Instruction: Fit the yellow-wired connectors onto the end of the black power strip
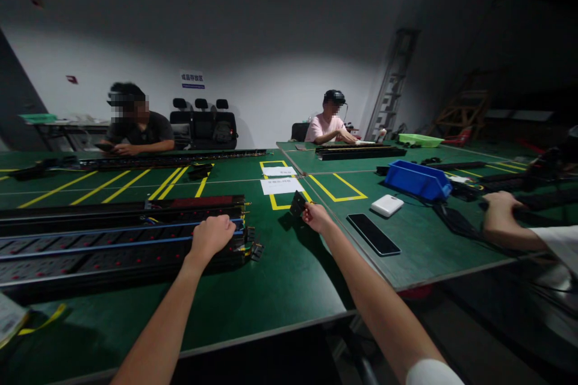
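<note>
My left hand (212, 237) is closed, fingers curled down over the right end of a long black power strip (112, 248) with red dots and blue edges. Its fingertips are mostly hidden. Loose wire ends and small black connectors (256, 248) stick out at that end of the strips. To the right, my right hand (316, 216) pinches a small flat black part (298, 203), held tilted just above the green table (271, 283). I cannot make out the part's exact kind.
White paper labels (282, 185) lie beyond my hands. On the right are a black phone (373, 234), a white box (387, 206) and a blue bin (418, 180). A co-worker's hand (501, 216) reaches in from the right. Two people sit across the table.
</note>
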`<state>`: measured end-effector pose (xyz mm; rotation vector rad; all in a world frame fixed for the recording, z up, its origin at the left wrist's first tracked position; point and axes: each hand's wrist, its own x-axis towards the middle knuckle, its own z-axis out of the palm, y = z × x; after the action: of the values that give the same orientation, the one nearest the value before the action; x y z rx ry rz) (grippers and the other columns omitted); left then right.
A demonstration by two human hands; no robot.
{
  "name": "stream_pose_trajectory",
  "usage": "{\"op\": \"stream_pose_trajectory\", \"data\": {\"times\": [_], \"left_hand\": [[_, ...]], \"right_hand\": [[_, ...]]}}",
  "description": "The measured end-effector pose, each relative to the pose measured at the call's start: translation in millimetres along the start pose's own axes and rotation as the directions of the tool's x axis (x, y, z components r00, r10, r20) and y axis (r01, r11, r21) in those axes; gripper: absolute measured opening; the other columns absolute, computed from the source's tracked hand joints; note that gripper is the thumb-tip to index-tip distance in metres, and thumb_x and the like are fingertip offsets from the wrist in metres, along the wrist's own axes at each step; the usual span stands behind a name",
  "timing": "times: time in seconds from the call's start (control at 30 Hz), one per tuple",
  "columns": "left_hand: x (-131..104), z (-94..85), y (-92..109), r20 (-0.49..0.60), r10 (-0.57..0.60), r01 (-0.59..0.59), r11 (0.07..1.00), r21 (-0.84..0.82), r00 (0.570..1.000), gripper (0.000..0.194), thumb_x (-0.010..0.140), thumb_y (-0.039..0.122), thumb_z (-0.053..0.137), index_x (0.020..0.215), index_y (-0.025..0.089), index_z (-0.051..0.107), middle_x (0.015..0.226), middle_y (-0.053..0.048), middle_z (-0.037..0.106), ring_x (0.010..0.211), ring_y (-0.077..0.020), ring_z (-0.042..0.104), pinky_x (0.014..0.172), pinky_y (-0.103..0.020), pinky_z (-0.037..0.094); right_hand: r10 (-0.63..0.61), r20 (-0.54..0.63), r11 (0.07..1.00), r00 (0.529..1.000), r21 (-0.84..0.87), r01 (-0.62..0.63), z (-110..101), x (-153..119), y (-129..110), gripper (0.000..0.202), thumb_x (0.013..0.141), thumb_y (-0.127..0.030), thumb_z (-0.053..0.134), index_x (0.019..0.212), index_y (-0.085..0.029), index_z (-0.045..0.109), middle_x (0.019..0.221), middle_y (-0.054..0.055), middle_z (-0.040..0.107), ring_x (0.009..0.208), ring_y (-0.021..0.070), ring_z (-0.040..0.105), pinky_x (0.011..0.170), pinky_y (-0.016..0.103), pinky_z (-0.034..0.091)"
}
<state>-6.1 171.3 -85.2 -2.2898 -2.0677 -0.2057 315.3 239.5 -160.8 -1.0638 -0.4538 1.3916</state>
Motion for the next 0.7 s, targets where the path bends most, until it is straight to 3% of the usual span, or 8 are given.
{"op": "stream_pose_trajectory", "data": {"times": [0.1, 0.2, 0.27, 0.37, 0.43, 0.53, 0.6, 0.7], "left_hand": [[0, 0.1, -1, -0.001, 0.003, -0.003, 1.0, -0.001, 1.0, 0.04, 0.092, 0.033, 0.034, 0.093, 0.021, 0.072, 0.093, -0.015, 0.075, 0.09, -0.0327, 0.071, 0.079, -0.041, 0.052], [0, -0.1, -1, -0.007, 0.009, -0.009, 1.0, -0.004, 1.0, 0.04, 0.091, 0.033, 0.034, 0.09, 0.021, 0.071, 0.093, -0.015, 0.074, 0.09, -0.0336, 0.071, 0.078, -0.042, 0.052], [0, -0.1, -1, -0.013, 0.014, -0.014, 1.0, -0.004, 1.0, 0.039, 0.091, 0.033, 0.034, 0.089, 0.021, 0.071, 0.092, -0.015, 0.074, 0.089, -0.0339, 0.072, 0.078, -0.043, 0.052], [0, -0.1, -1, -0.02, 0.023, -0.023, 1.0, -0.005, 1.0, 0.038, 0.091, 0.033, 0.034, 0.087, 0.021, 0.07, 0.09, -0.014, 0.074, 0.089, -0.0337, 0.072, 0.078, -0.042, 0.052], [-1, -0.4, -2, -0.02, 0.023, -0.023, 1.0, -0.004, 1.0, 0.038, 0.091, 0.033, 0.035, 0.087, 0.021, 0.07, 0.09, -0.014, 0.074, 0.089, -0.034, 0.072, 0.077, -0.042, 0.052], [-1, -0.8, -2, -0.013, 0.024, -0.024, 1.0, -0.005, 1.0, 0.038, 0.091, 0.033, 0.034, 0.088, 0.021, 0.07, 0.092, -0.015, 0.075, 0.089, -0.0349, 0.072, 0.077, -0.043, 0.052], [-1, -0.6, -2, -0.011, 0.027, -0.027, 1.0, -0.006, 1.0, 0.039, 0.091, 0.033, 0.033, 0.089, 0.02, 0.07, 0.093, -0.015, 0.075, 0.089, -0.035, 0.072, 0.077, -0.044, 0.052], [-1, 0.1, -2, -0.017, 0.024, -0.024, 1.0, -0.005, 1.0, 0.039, 0.091, 0.034, 0.034, 0.09, 0.02, 0.07, 0.094, -0.015, 0.075, 0.091, -0.0345, 0.072, 0.078, -0.043, 0.052]], "right_hand": [[-0.145, -0.076, 0.982, 0.987, -0.135, 0.134, -2, -2, -4, 0.025, 0.083, -0.011, 0.065, 0.067, -0.021, 0.049, 0.043, -0.008, 0.043, 0.036, 0.0058, 0.038, 0.035, 0.015, 0.028], [-0.29, -0.081, 0.926, 0.954, -0.274, 0.258, -4, -8, -7, 0.02, 0.077, -0.014, 0.069, 0.062, -0.018, 0.057, 0.044, -0.006, 0.047, 0.041, 0.007, 0.04, 0.04, 0.018, 0.026], [-0.469, -0.013, 0.781, 0.883, -0.473, 0.408, -3, -12, -7, 0.017, 0.074, -0.015, 0.07, 0.06, -0.018, 0.062, 0.049, -0.004, 0.053, 0.049, 0.0095, 0.045, 0.045, 0.019, 0.028], [-0.656, 0.227, 0.424, 0.72, -0.678, 0.6, -1, -15, -1, 0.016, 0.071, -0.014, 0.071, 0.058, -0.02, 0.065, 0.056, -0.002, 0.058, 0.057, 0.012, 0.048, 0.052, 0.021, 0.03], [-0.663, 0.346, 0.298, 0.664, -0.691, 0.658, 2, -16, 5, 0.019, 0.069, -0.012, 0.071, 0.055, -0.022, 0.063, 0.056, -0.002, 0.056, 0.056, 0.0119, 0.045, 0.054, 0.022, 0.029], [-0.616, 0.473, 0.136, 0.63, -0.724, 0.677, 3, -15, 11, 0.022, 0.07, -0.012, 0.071, 0.054, -0.022, 0.061, 0.057, -0.002, 0.055, 0.056, 0.0116, 0.042, 0.056, 0.023, 0.027], [-0.575, 0.519, 0.049, 0.633, -0.75, 0.659, 3, -15, 12, 0.019, 0.071, -0.013, 0.071, 0.057, -0.022, 0.062, 0.06, -0.001, 0.057, 0.057, 0.012, 0.043, 0.057, 0.023, 0.027], [-0.506, 0.528, -0.04, 0.682, -0.804, 0.593, 2, -19, 9, 0.012, 0.074, -0.017, 0.069, 0.064, -0.021, 0.066, 0.066, 0.001, 0.062, 0.061, 0.0131, 0.049, 0.058, 0.023, 0.029]]}}
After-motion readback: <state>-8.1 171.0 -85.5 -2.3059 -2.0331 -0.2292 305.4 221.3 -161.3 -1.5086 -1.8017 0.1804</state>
